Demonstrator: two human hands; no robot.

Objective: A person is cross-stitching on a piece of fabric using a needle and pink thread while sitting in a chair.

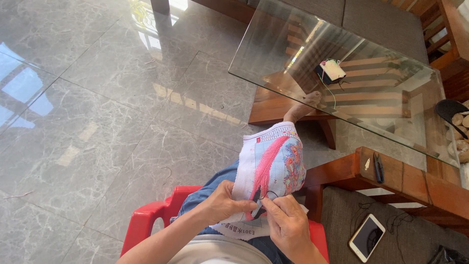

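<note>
Beyond the hands stands a glass desk (293, 54) bearing a thread card (332, 71); to the right lie small snips (378, 167) on a wooden armrest (410, 178) and a phone (367, 237) on the cushion. The left hand (222, 200) pinches the cross-stitch cloth (271, 168) draped over the knee; the right hand (288, 222) closes on dark thread (267, 194). The needle is too small to make out.

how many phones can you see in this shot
1. A single phone lies face up on the grey cushion at lower right, beside the right hand. Others may be hidden out of frame.
</note>
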